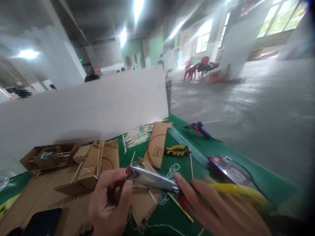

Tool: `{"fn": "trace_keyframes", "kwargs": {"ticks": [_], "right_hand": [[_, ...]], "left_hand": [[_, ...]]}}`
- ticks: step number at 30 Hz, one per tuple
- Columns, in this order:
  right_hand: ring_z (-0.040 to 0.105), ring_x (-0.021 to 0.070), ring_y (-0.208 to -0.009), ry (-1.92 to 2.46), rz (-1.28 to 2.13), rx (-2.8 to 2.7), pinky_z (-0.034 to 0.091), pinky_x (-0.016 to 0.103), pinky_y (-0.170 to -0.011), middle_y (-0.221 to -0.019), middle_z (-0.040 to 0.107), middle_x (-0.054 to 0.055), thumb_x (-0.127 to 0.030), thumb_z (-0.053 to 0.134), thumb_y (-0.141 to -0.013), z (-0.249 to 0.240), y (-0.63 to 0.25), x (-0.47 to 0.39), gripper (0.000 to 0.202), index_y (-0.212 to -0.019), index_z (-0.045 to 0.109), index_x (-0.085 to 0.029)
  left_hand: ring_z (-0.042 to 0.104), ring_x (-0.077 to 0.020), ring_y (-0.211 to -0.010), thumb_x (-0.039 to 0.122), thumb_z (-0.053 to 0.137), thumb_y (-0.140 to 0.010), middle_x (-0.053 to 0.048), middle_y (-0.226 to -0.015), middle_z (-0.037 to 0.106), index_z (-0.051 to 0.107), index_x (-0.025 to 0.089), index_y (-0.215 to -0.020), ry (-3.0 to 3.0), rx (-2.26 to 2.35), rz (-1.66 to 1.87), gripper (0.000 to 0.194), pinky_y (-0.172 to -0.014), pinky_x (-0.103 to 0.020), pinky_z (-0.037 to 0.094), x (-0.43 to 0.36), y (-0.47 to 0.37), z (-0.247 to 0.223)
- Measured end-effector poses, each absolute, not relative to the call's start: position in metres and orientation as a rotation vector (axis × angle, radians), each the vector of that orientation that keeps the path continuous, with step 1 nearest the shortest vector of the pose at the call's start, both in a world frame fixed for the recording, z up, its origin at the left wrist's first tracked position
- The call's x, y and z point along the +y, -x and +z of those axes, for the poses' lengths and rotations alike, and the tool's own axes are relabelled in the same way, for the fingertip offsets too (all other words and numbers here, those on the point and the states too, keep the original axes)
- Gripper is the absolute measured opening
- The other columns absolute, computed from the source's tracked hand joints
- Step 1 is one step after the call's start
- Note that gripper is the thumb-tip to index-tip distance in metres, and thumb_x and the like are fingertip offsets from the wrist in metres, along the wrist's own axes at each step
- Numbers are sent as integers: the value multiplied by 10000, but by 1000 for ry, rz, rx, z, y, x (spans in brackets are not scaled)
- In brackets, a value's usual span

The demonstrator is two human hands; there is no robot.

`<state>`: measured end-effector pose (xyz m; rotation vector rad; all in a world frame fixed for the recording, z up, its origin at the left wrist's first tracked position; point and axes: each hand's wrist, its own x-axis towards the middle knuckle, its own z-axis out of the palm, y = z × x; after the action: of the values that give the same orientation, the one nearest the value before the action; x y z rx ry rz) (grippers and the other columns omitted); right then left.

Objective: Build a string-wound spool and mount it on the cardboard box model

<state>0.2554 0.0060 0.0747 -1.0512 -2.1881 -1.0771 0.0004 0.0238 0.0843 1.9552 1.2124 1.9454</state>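
Observation:
My left hand point(110, 200) pinches a small piece of corrugated cardboard point(133, 171) between thumb and forefinger. My right hand point(216, 206) grips scissors point(155, 178), whose handles are mostly covered by my fingers. The scissor blades are spread apart and point left, their tips at the cardboard piece beside my left fingertips. Beneath the blades lies a flat cardboard piece point(142, 203). White string point(173, 170) lies in loops just beyond the scissors. A yellow object point(238, 193), blurred, shows behind my right hand.
Yellow-black pliers point(177, 150), a cardboard strip point(157, 141), thin sticks point(137, 136), a glue gun point(200, 129) and a purple power strip point(228, 170) lie on the green table point(270, 177). Cardboard boxes point(86, 160) and a dark phone point(43, 223) are at left. A white panel point(98, 108) stands behind.

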Motion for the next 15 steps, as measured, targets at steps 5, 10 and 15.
{"fn": "trace_keyframes", "kwargs": {"ticks": [5, 10, 15], "right_hand": [[456, 131, -521, 1018, -1068, -2195, 335, 359, -559, -879, 611, 2, -120, 389, -956, 78, -256, 8, 433, -1337, 578, -207], [489, 135, -574, 986, -1078, -2201, 394, 341, -606, -888, 617, 7, -128, 411, -954, 79, -258, 13, 412, -1318, 588, -204], [461, 126, -544, 993, -1050, -2204, 413, 345, -653, -846, 597, 2, -129, 393, -962, 77, -257, 14, 412, -1324, 583, -185]], "left_hand": [[671, -107, -740, 112, 669, -841, -14, -906, 669, 660, 210, -1031, -1869, 1264, 1979, 213, -635, -152, 562, 22, -2, 84], [660, -100, -730, 103, 673, -831, -9, -906, 664, 660, 208, -1039, -1934, 1248, 1957, 234, -626, -145, 552, 23, 0, 84], [684, -107, -752, 83, 660, -833, -11, -907, 676, 652, 206, -1044, -1959, 1264, 1933, 244, -653, -147, 565, 23, 1, 85]]}}
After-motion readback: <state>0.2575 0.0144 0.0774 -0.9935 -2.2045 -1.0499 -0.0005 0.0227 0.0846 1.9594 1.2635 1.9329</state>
